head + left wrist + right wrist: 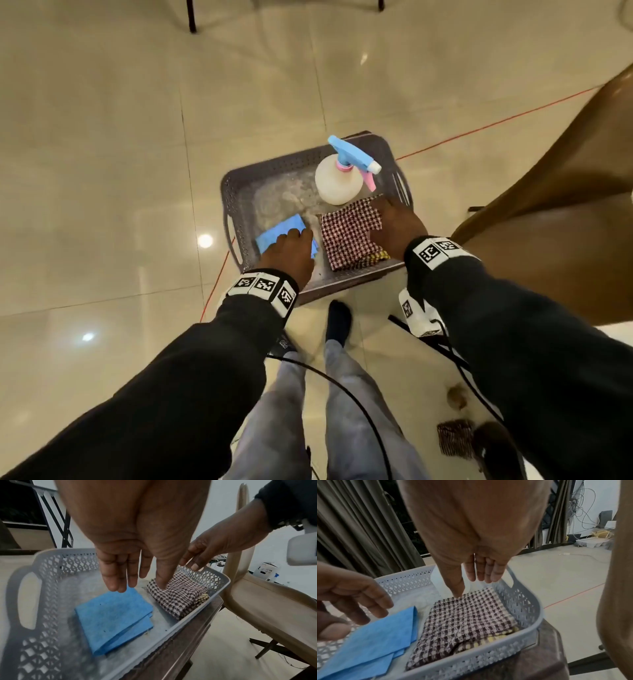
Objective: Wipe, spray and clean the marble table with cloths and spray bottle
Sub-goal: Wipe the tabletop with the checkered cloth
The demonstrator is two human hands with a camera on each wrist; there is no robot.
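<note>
We're at the pickup step: nothing wiped or sprayed yet, all supplies sit in the basket (236,192) on a small dark table (544,649).

Left hand (291,253): released, fingers straight, tips just over the blue cloth (113,620), which lies flat at the basket's 7 o'clock. Contact unclear; no grip.

Right hand (394,222): also released, fingers extended over the checked cloth (464,626) at 5 o'clock; the thumb seems to touch its far edge, no pinch yet. A yellow-checked piece peeks out under it.

Spray bottle (339,181) stands upright at 1 o'clock, just beyond the checked cloth, untouched.

Next, as we read it: close fingers on a cloth edge and lift it clear of the basket wall. The checked cloth is folded, so it may unfold, or drag the piece below along. Watch the bottle when lifting.
</note>
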